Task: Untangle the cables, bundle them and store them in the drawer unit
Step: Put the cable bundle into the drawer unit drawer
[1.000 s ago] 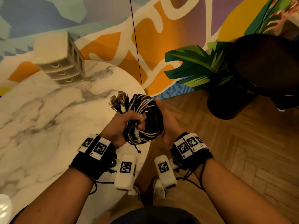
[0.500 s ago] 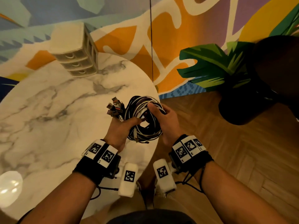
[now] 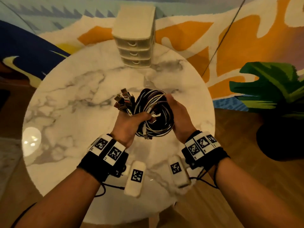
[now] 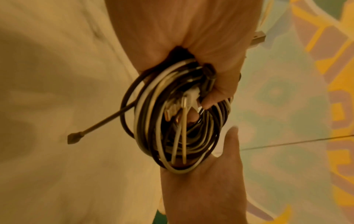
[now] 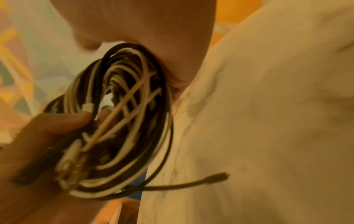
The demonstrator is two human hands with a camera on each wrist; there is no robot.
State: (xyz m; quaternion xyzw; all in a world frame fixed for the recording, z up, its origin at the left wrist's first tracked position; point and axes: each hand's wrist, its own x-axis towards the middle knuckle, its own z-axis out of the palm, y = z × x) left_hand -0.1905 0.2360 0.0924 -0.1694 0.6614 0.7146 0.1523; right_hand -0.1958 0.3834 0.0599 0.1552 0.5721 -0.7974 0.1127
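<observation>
Over the middle of the round marble table (image 3: 69, 102) the person holds a coil of black and white cables (image 3: 153, 116), lifted off the surface. At the far rim stands a small cream drawer unit (image 3: 134, 40) with its three drawers closed, well apart from the coil, and bare marble lies between the two. On the right the tabletop's edge curves away to wooden floor (image 3: 230, 129), where a dark pot with green leaves (image 3: 269, 89) stands near the painted wall. The left hand (image 3: 130, 124) is clenched round one side of the coil, thumb over the strands, and a cluster of metal plugs (image 3: 122, 102) sticks up out of the top of that fist. The right hand (image 3: 179, 116) lies against the opposite side of the coil, palm inward and fingers close to straight, cupping the loops rather than squeezing them. In the left wrist view the loops rest on that flat palm (image 4: 203, 181). One thin dark cable end (image 5: 216, 177) pokes loose from the bottom of the bundle.
</observation>
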